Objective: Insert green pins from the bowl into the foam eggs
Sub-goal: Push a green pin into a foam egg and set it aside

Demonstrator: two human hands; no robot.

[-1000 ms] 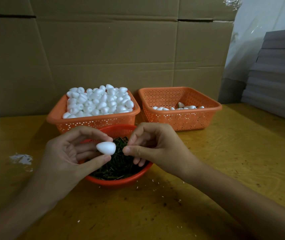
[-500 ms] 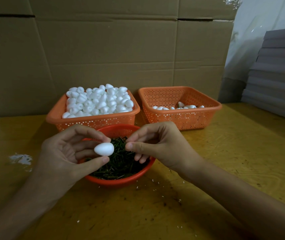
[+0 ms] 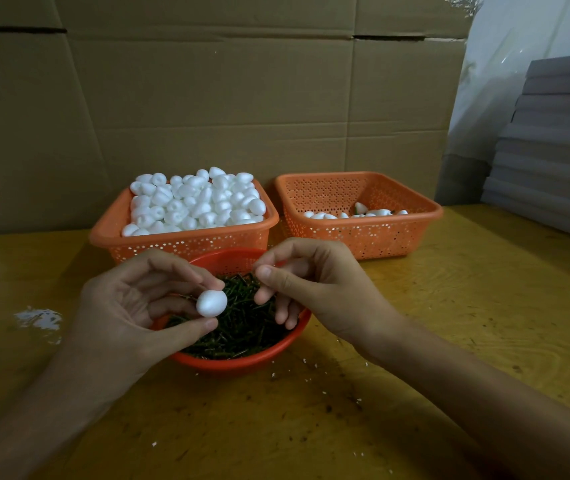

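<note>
My left hand [image 3: 127, 306] holds one white foam egg [image 3: 211, 303] between thumb and fingertips, above the red bowl [image 3: 238, 363] heaped with short green pins [image 3: 242, 323]. My right hand [image 3: 314, 289] hovers over the bowl's right side, a little right of the egg and apart from it. Its thumb and forefinger pinch a thin green pin that barely shows between the tips. Its other fingers curl down near the pin pile.
Behind the bowl, an orange basket [image 3: 186, 242] is piled with white foam eggs; another orange basket [image 3: 363, 233] to its right holds a few. Cardboard sheets stand at the back and grey boards [image 3: 553, 150] are stacked at the right. Foam crumbs dot the yellow table [image 3: 449, 323].
My right hand has drawn up and to the right, away from the egg. The left hand has turned the egg slightly and lowered it a little.
</note>
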